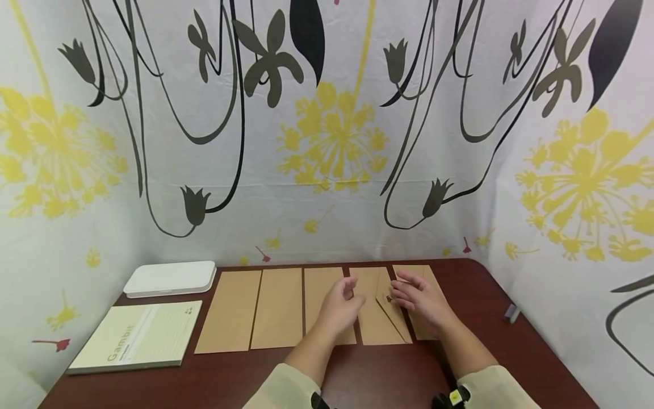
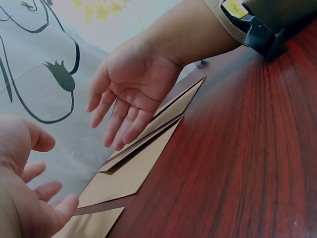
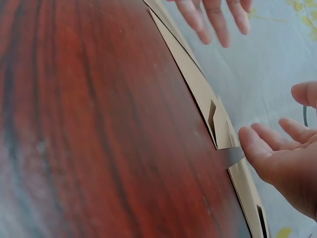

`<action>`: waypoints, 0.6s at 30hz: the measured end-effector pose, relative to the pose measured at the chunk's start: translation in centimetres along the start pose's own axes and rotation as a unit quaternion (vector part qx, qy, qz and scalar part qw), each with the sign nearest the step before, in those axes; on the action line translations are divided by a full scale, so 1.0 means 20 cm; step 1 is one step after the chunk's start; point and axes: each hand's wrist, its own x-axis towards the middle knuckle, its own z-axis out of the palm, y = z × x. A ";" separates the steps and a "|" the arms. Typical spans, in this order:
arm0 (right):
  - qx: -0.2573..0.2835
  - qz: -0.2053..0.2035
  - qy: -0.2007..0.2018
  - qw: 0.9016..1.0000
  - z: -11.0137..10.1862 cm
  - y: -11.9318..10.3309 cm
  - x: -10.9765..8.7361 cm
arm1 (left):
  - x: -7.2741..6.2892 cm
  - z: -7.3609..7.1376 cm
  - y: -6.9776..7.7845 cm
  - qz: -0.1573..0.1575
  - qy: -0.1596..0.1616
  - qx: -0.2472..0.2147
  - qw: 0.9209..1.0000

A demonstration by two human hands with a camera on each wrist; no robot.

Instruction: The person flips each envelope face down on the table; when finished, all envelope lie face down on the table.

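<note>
Over brown envelopes [image 1: 317, 292], left grip [image 1: 341, 307] and right grip [image 1: 423, 302] hover (both released).

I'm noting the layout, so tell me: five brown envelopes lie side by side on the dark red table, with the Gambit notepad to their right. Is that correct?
The Gambit notepad is to their left, not right, as the head view shows; the five brown envelopes do lie side by side on the dark red table.
</note>
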 end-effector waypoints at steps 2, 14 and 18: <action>-0.002 0.007 0.001 1.000 0.00 0.00 0.00 | -0.01 -0.01 -0.01 -0.009 -0.009 0.003 1.000; -0.025 0.026 -0.002 0.999 -0.03 -0.01 -0.02 | -0.01 -0.02 -0.02 -0.026 -0.021 0.002 0.999; -0.026 0.026 -0.004 0.999 -0.02 -0.01 -0.02 | -0.01 -0.01 -0.03 -0.024 -0.025 -0.001 0.999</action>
